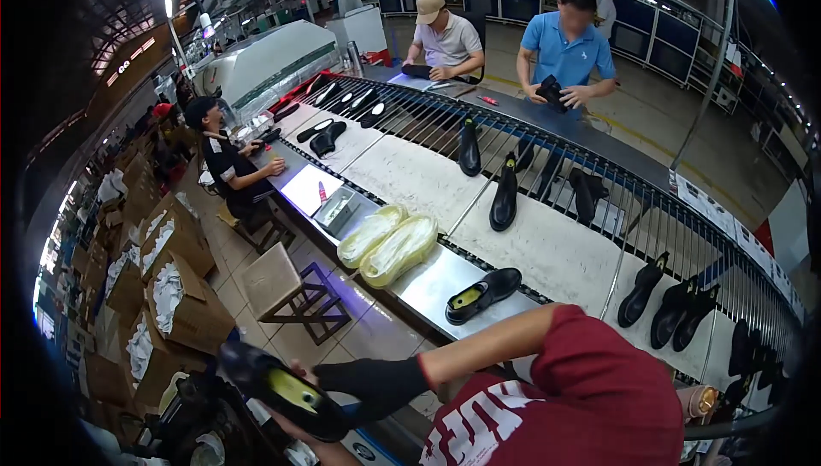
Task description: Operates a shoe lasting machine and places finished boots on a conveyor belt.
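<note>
A black slip-on shoe (248,365) with a yellow-green insole is held at the lower left, tilted with its opening toward me. My left hand (301,430) grips it from below, along its near side. My right hand (300,371), at the end of a black sleeve, is closed at the shoe's far edge; most of its fingers are hidden. On the metal ledge ahead rests another black shoe (483,295) with the same insole colour. Beside that lie two yellowish pads (390,244) with white, wrinkled tops.
A roller conveyor (547,235) with white boards carries several black shoes and boots. Three people work across and along it. A stool (269,282) stands on the tiled floor. Open cartons (184,303) holding white paper line the left. A grey box (338,209) sits on the ledge.
</note>
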### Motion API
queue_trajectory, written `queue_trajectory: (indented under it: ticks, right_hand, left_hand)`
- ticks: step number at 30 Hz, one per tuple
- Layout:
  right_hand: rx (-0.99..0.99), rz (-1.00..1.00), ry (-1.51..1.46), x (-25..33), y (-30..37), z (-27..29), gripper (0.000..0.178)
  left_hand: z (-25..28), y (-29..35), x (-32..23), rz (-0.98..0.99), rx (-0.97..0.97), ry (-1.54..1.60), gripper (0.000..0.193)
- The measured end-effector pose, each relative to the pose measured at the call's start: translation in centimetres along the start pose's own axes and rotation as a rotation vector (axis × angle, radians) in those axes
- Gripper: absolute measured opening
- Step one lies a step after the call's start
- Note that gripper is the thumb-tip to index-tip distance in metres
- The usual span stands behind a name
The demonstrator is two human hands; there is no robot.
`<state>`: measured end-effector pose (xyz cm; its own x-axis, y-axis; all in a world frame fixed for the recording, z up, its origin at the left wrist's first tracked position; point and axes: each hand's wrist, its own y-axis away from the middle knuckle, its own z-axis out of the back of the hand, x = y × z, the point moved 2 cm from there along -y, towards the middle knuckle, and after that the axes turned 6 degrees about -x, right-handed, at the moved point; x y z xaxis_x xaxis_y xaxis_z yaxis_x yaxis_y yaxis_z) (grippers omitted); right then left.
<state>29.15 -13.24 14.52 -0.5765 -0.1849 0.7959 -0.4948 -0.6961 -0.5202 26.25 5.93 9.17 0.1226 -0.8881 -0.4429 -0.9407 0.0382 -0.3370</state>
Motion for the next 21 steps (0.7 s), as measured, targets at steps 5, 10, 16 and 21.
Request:
queue_trajectory:
  ticks: [5,10,16,21]
  right_hand:
    - [0.021,-0.008,0.728,2.5,13.8,9.1,0.098]
    - [0.169,-0.153,0.632,3.6,26.0,11.7,0.066]
    - [-0.969,-0.88,0.291,-0.1,44.2,14.3,0.06]
    - [-1.489,-1.312,0.811,-5.7,58.2,21.4,0.05]
  left_hand:
    - [-2.4,5.5,14.1,0.573,-0.597,-0.322,0.065]
    - [-0.2,4.8,26.3,1.409,-0.24,0.091,0.101]
    - [-0.4,2.2,30.4,1.201,0.038,-0.787,0.08]
    - [3.8,4.4,29.2,1.362,-0.065,-0.618,0.073]
